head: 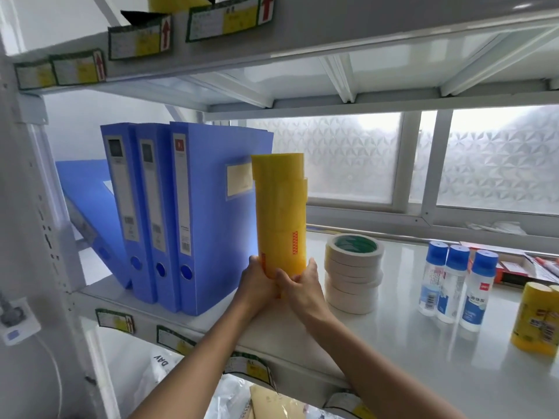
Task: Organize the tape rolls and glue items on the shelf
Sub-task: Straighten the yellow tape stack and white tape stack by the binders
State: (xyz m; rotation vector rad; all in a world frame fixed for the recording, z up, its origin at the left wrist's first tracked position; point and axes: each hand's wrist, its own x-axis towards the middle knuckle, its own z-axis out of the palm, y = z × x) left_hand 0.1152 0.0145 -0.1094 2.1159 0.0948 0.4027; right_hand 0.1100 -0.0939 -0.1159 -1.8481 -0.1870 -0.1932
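A tall stack of yellow tape rolls (279, 213) stands upright on the white shelf (423, 352), right beside the blue binders. My left hand (257, 282) and my right hand (302, 285) both grip the bottom of this stack, fingers curled round its base. To its right is a stack of white masking tape rolls (352, 276) with a green core on top. Three glue bottles (456, 282) with blue caps stand in a row further right. Another pack of yellow tape rolls (537, 319) sits at the right edge.
Three blue binders (169, 219) stand upright at the left, and another one leans behind them. Red boxes and papers (526, 267) lie at the back right. A frosted window is behind the shelf. An upper shelf with labels hangs overhead, and bags fill the shelf below.
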